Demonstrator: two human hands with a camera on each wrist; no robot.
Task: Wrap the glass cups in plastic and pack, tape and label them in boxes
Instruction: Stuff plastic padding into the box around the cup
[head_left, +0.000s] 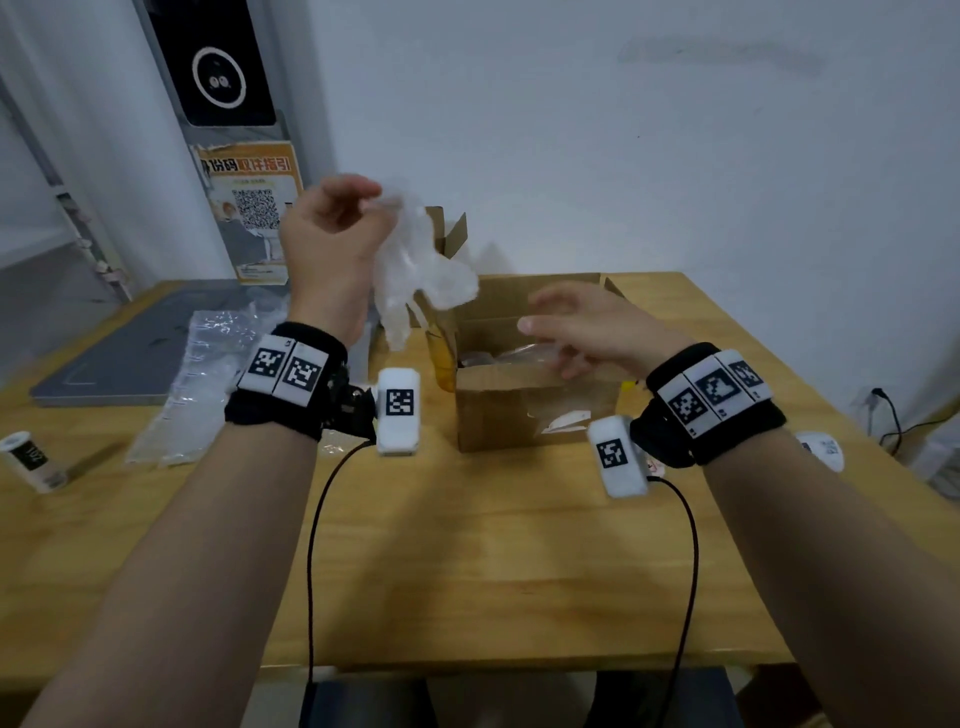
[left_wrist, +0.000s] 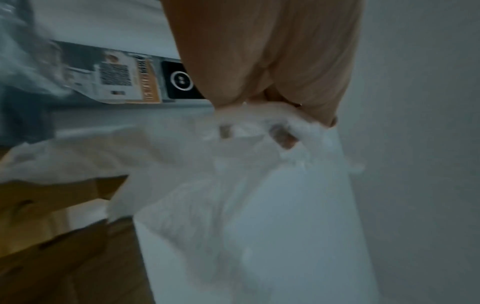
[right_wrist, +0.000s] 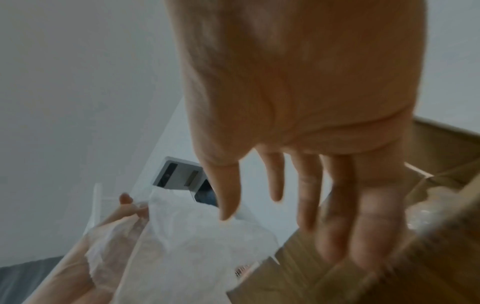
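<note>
My left hand (head_left: 337, 218) is raised above the table and pinches a crumpled sheet of clear bubble wrap (head_left: 415, 260), which hangs down beside the open cardboard box (head_left: 519, 410). The left wrist view shows the fingertips (left_wrist: 283, 137) curled into the wrap (left_wrist: 233, 195). My right hand (head_left: 576, 322) hovers over the box opening with fingers spread and relaxed, holding nothing; its fingers (right_wrist: 335, 205) are straight in the right wrist view, next to the wrap (right_wrist: 187, 232). Clear wrapped glassware (head_left: 504, 356) lies inside the box, partly hidden.
A stack of plastic sheets (head_left: 197, 384) and a grey mat (head_left: 135, 353) lie on the left of the wooden table (head_left: 467, 561). A white cylinder (head_left: 31, 462) rests at the left edge. A second small box (head_left: 447, 234) stands behind. A white roll (head_left: 823, 449) sits at right.
</note>
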